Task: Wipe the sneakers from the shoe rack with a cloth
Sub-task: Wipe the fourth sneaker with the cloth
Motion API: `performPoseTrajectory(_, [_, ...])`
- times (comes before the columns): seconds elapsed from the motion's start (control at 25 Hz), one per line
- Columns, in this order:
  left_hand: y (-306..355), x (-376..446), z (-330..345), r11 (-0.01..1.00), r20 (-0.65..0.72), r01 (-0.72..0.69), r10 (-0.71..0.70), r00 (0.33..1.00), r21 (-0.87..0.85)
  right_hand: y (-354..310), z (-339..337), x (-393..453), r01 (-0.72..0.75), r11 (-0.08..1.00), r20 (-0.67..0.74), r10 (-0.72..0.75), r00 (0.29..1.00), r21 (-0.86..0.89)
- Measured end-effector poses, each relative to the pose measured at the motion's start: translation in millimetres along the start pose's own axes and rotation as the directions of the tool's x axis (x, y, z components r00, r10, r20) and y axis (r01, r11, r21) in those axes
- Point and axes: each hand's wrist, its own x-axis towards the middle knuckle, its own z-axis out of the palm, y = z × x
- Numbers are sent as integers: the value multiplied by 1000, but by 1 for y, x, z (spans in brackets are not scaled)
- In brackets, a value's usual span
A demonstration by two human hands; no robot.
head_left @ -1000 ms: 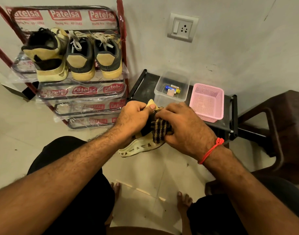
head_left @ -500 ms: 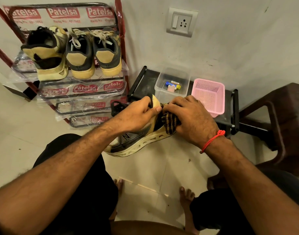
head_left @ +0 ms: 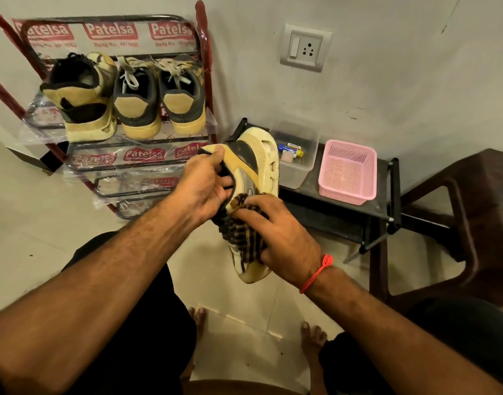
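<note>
Sneaker (head_left: 254, 166) lay lengthwise heel far, toe near you, your left hand (head_left: 206, 183) gripping its collar, right hand (head_left: 276, 238) pressing cloth (head_left: 238, 229) onto it.

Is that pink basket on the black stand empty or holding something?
Empty. The pink basket shows only its bare mesh bottom; nothing lies inside it.

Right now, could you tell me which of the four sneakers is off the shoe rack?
The cream-soled tan-and-black sneaker gripped by the left hand and rubbed with the striped cloth; the other three stand on the rack's top shelf.

Sneaker (head_left: 256, 163) toe hidden under cloth (head_left: 241, 232)
</note>
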Motion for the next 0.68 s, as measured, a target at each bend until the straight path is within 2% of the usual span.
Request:
performPoseTrajectory(0.08, [-5,-10,2,996,42,13,-16,999,83,16,-10,8,14,998,-91,-20,996,-61])
performPoseTrajectory(0.16, [-15,-18,9,986,105,41,-59,993,160,39,-26,24,-87,994,-273,66,960,-65])
performPoseTrajectory(0.24, [-23,-21,15,982,130,52,-76,989,180,52,-39,34,-178,984,-350,165,922,-3])
performPoseTrajectory(0.36, [-17,-14,15,987,57,8,-17,998,161,28,-20,24,-148,987,-244,161,956,68])
performPoseTrajectory(0.44, [-8,-9,9,988,-13,-38,40,999,152,1,7,6,-47,998,-131,52,990,47])
performPoseTrajectory(0.52, [-6,-11,5,982,7,-72,72,997,175,0,11,2,40,999,-86,-41,995,-16])
performPoseTrajectory(0.6, [-9,-15,6,979,58,-66,56,997,194,20,-6,16,-5,999,-177,-4,984,-51])
performPoseTrajectory(0.68, [-18,-20,10,976,113,-46,23,993,211,38,-29,32,-118,993,-325,106,940,-20])
